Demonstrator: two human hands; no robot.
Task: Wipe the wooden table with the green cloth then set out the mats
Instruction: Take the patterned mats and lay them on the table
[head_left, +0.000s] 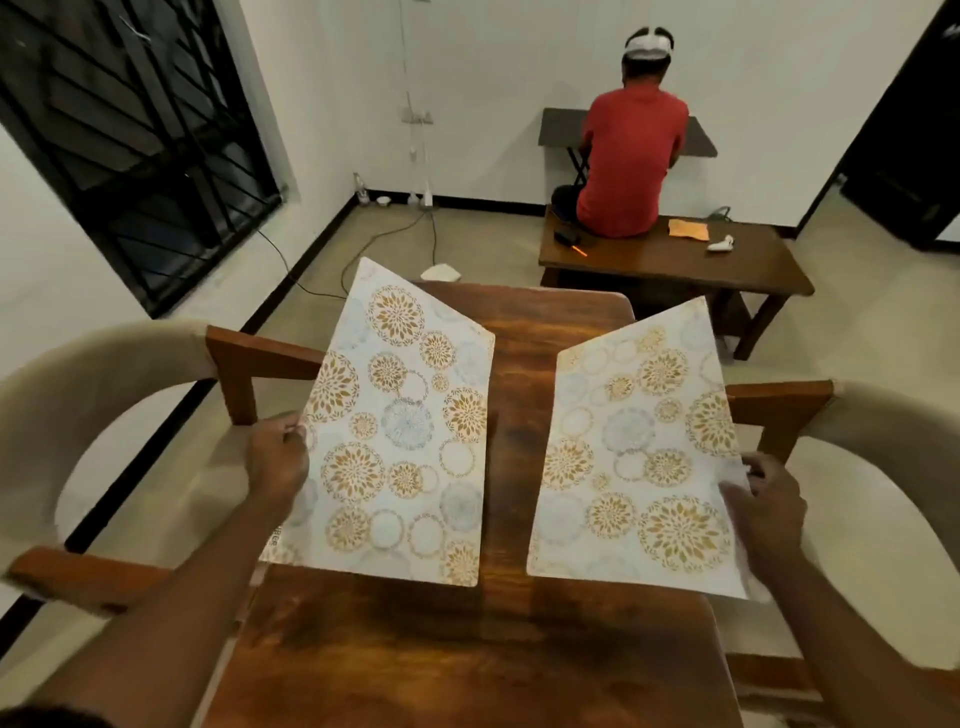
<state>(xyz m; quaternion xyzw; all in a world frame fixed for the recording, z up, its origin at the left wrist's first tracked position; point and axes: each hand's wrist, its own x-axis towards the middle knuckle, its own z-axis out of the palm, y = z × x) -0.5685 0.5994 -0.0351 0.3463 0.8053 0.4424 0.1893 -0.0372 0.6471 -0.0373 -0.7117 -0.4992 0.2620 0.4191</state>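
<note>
The left hand is gripping the outer edge of a white rectangular mat printed with gold and pale blue-grey flower rosettes and rings, its fingers curled round that edge; the right hand is gripping the outer edge of a second white rectangular mat with the same print, fingers pinching it. Both mats are sitting side by side over the glossy reddish-brown wooden surface, apart from each other with a strip of bare wood between them, each angled outward at its far end; whether they are lying flat or being held just above the wood is unclear. Curved beige chairs with wooden arms are standing at either side.
</note>
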